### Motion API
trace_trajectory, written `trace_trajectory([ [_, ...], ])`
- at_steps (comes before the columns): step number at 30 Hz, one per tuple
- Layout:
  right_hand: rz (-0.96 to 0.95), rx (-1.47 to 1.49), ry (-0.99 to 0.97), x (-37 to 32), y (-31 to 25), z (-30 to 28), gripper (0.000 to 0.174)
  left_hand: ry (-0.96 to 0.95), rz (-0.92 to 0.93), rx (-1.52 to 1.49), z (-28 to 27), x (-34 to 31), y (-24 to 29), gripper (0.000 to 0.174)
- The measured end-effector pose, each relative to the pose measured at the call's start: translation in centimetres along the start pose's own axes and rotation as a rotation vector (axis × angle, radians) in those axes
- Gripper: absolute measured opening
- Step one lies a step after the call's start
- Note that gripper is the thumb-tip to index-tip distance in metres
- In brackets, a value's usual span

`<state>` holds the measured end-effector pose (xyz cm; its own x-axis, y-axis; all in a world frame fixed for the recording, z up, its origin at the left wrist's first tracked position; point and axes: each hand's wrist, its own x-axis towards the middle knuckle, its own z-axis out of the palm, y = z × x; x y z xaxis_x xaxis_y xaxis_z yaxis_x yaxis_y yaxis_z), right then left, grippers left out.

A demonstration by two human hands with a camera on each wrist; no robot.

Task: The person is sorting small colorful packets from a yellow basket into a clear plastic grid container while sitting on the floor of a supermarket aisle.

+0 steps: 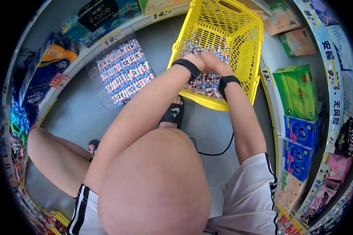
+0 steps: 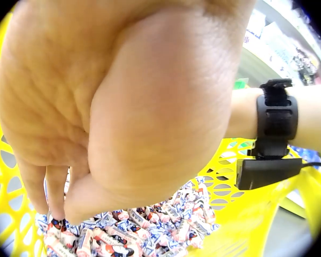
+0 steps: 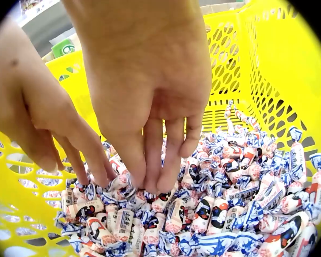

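Observation:
Both hands reach down into a yellow plastic basket with perforated walls. Loose wrapped candies, in white, blue and red twist wrappers, cover its bottom. My left hand points its extended fingers down, fingertips right at the candies near one side wall. Beside it, my right hand has its fingers stretched downward and close together, their tips touching the top of the pile. In the head view the left hand and right hand overlap the pile, their fingers mostly hidden.
Left of the basket, a clear plastic box holds similar candies in neat rows. Shelves flank both sides, with a green tissue pack and blue packs on the right. A sandalled foot and black cable are close by.

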<state>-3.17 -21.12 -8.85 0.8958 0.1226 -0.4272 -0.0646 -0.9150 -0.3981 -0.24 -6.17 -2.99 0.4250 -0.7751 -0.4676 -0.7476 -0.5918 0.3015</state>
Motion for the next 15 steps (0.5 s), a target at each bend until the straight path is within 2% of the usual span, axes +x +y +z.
trace_trajectory([
  [4,0.091,0.016,-0.086,-1.0,0.6,-1.6,0.012,-0.114,0.033,0.128,-0.5,0.3,0.3,0.023],
  [5,0.107,0.134,-0.104,-1.3,1.4,-1.8,0.013,-0.166,0.041,0.151,-0.6,0.4,0.6,0.024],
  [7,0.115,0.281,-0.122,-1.4,1.9,-2.1,0.017,-0.155,0.018,0.126,-0.1,0.9,0.4,0.026],
  [12,0.136,0.266,-0.171,-3.1,2.6,-2.9,0.018,-0.099,0.01,0.096,0.7,1.9,0.0,0.038],
  [14,0.144,0.28,-0.177,-3.4,2.8,-2.9,0.018,-0.246,0.014,0.202,0.0,2.0,0.3,0.044],
  [15,0.132,0.287,-0.174,-3.6,2.9,-2.9,0.019,-0.245,0.014,0.202,0.4,2.4,0.0,0.044],
])
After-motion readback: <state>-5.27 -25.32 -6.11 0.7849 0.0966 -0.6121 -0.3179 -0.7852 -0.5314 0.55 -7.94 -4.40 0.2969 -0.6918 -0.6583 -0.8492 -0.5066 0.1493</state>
